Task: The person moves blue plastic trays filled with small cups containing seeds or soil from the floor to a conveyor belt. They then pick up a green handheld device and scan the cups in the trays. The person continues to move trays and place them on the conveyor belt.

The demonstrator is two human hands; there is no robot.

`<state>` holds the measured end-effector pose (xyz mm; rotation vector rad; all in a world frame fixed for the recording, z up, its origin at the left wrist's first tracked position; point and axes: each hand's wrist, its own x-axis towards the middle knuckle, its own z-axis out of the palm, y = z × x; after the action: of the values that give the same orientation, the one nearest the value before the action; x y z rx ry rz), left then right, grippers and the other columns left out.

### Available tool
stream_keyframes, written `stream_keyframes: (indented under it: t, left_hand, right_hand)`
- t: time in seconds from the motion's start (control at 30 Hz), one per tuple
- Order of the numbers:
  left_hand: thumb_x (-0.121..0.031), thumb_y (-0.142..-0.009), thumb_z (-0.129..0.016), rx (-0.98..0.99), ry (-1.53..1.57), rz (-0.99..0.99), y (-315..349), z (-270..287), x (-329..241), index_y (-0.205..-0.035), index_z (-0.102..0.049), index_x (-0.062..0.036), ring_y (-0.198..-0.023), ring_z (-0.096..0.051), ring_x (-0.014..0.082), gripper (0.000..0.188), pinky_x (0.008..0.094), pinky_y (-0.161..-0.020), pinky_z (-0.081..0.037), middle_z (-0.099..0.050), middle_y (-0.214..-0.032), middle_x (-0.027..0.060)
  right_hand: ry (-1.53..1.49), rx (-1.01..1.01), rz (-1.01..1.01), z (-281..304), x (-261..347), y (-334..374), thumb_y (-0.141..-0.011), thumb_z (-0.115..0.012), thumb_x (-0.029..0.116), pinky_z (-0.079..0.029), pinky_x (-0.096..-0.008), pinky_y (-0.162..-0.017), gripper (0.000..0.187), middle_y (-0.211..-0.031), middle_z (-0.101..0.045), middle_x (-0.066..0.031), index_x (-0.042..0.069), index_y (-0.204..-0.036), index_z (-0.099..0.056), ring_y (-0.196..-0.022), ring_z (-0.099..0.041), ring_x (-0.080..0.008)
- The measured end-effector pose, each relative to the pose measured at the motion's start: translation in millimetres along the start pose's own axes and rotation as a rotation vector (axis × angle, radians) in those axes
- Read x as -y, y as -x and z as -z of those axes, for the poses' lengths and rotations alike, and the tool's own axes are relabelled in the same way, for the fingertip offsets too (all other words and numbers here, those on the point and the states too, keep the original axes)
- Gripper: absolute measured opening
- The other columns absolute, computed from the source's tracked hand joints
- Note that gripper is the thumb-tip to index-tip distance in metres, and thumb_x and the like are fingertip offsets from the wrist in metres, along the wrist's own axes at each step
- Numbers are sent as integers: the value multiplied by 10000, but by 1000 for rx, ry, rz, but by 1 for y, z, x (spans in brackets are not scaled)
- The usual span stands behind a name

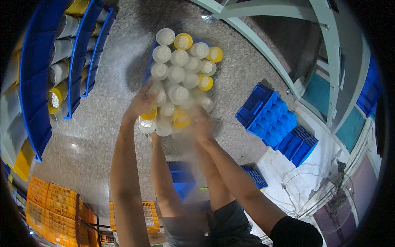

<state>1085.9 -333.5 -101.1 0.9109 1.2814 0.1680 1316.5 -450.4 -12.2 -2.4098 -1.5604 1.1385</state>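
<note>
Several round white cups (179, 57) and yellow cups (183, 41), most of them filled with white granules, stand close together on a blue tray (147, 74). Only slivers of the tray show at its edges. At the left side of the group, my left hand (142, 102) has its fingers around a tilted-looking white cup (159, 95). My right hand (201, 125) is at the near right side, close to a yellow cup (181, 119); motion blur smears its fingers. Haze over the middle cups blurs their rims.
Blue racks (35, 82) holding more cups stand at the left. Stacked blue crates (267, 115) are on the right, near a pale green metal frame (263, 53). Orange crates (51, 210) are stacked at lower left. A blue bin (181, 181) sits by my legs.
</note>
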Motion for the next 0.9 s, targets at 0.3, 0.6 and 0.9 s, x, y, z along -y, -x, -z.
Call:
stream_keyframes:
  t: [0.3, 0.6, 0.9]
  left_hand:
    - [-597, -884, -582, 53, -73, 76, -2, 5, -15, -1472, -312, 4, -1376, -360, 320, 883, 392, -1125, -301, -377, -1476, 217]
    - [-482, -973, -472, -163, -56, -54, 18, -12, -12, -1456, -359, -66, -1305, -446, 382, 647, 424, -1069, -370, -456, -1405, 254]
    - [-411, -1016, -354, -422, -428, -108, 23, -41, -15, -1364, -461, -18, -1160, -525, 464, 535, 495, -973, -438, -539, -1281, 290]
  right_hand:
    - [69, 93, -73, 17, 22, -7, -849, -618, 118, -473, -431, -973, 496, -1372, -517, -171, 72, -1332, -513, -1170, -563, -360]
    - [71, 150, -72, 38, 23, 2, -849, -635, 128, -501, -440, -896, 471, -1270, -586, -183, 71, -1305, -532, -1087, -605, -370]
    - [371, 71, 121, 52, 44, 1, -892, -595, 181, -530, -433, -812, 336, -1090, -615, -93, 117, -1222, -597, -971, -642, -272]
